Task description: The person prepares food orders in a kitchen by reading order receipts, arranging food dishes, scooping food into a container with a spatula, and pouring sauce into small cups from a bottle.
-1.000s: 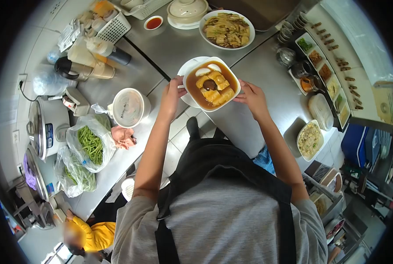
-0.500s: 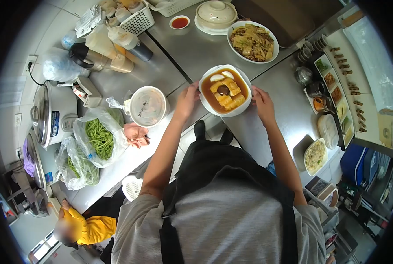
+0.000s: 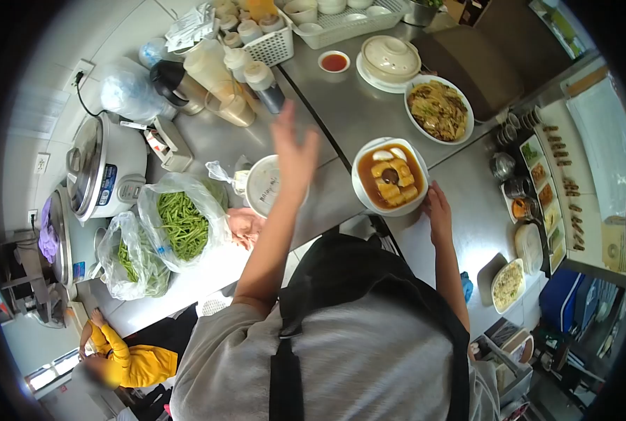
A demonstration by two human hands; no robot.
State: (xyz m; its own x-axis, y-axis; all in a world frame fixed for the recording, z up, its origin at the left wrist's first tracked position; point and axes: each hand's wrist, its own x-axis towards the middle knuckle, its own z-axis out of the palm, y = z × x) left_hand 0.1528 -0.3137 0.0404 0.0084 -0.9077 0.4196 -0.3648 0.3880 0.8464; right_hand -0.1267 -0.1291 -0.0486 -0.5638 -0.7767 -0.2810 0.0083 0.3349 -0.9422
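Squarish bowl at the counter's near edge, no clear long axis; right hand nearer, at its right rim, can't tell if gripping; left hand spread, looks empty, well left of it.

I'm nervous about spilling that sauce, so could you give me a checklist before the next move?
1. White rounded-square bowl upright: ok.
2. Brown sauce inside its rim: ok, none seen outside.
3. Right hand at the bowl's side: ok.
4. Right hand's grip firm: cannot tell.
5. Left hand at the bowl: not ok, open and away to its left.
6. White round dish of yellow-brown food apart from the bowl: ok.
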